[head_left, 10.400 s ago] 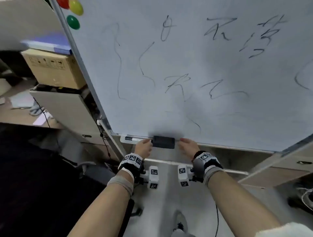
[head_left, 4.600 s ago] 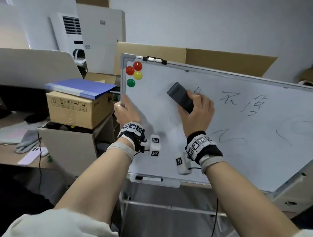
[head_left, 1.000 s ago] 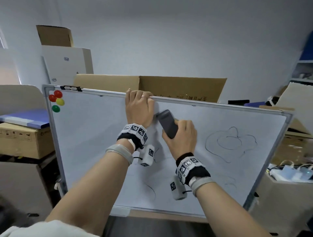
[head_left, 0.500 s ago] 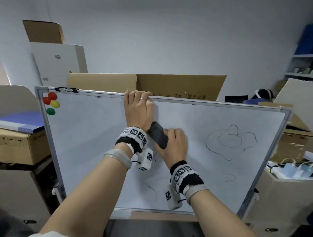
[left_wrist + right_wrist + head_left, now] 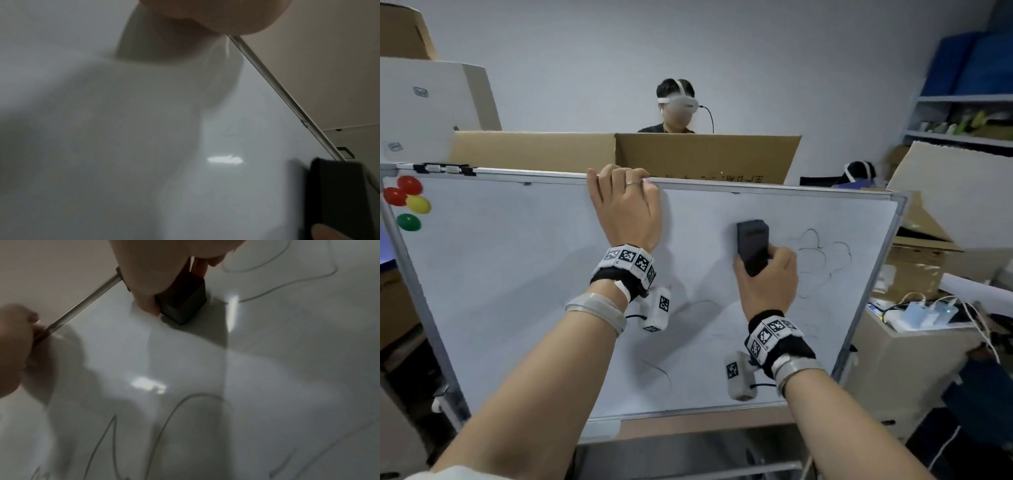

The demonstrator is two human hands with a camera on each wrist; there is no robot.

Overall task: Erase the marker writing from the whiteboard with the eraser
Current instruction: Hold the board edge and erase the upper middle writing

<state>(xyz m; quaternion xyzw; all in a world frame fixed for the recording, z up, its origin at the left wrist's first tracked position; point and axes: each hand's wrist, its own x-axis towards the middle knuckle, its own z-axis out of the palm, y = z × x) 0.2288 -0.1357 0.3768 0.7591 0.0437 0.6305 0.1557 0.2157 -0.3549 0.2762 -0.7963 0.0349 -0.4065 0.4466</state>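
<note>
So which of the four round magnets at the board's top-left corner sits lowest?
The green magnet. It sits below the yellow magnet and the two red magnets, slightly apart from their cluster.

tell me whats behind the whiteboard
Behind the whiteboard stands an open cardboard box, and past that a person in a white headset. The board covers the lower part of the box, so its contents cannot be seen.

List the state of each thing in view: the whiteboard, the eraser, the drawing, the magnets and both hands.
whiteboard: upright, partly wiped, some marks left.
eraser: pressed on the board, just left of the drawing.
cloud-like drawing: not erased.
magnets: stuck at the top left corner.
left hand: grips the top edge.
right hand: holds the eraser.
</note>
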